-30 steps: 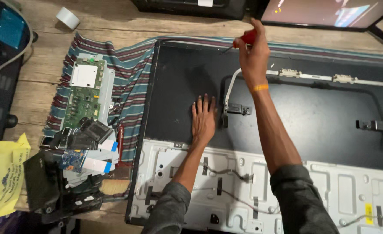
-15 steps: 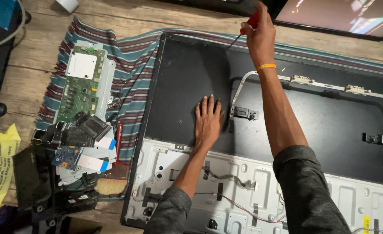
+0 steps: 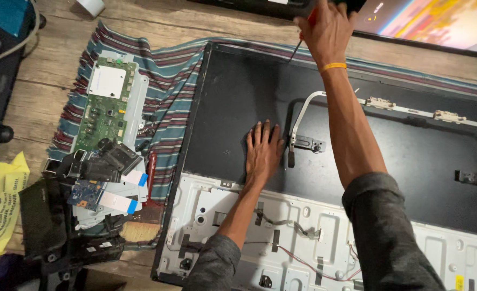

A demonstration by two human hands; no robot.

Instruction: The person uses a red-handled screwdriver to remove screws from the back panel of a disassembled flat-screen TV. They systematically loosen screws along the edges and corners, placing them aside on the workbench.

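The left hand [image 3: 262, 152] lies palm-down on the black back panel [image 3: 238, 108] of a flat television, fingers spread and pressed flat, holding nothing. It rests just left of a white curved bracket [image 3: 302, 116] that runs off to the right across the panel.

The right hand [image 3: 327, 32] is stretched to the panel's far edge, fingers closed round a red-handled screwdriver [image 3: 303, 35] (only a little of the handle shows). The dark shaft slants down-left, with its tip at the top rim of the panel. A yellow band [image 3: 334, 66] circles that wrist.

The near part of the set is a bare grey metal chassis [image 3: 303, 242] with thin wires across it. To the left, on a striped cloth [image 3: 168, 86], lies a green circuit board [image 3: 106, 105]; nearer, a heap of black parts and small boards [image 3: 95, 183].
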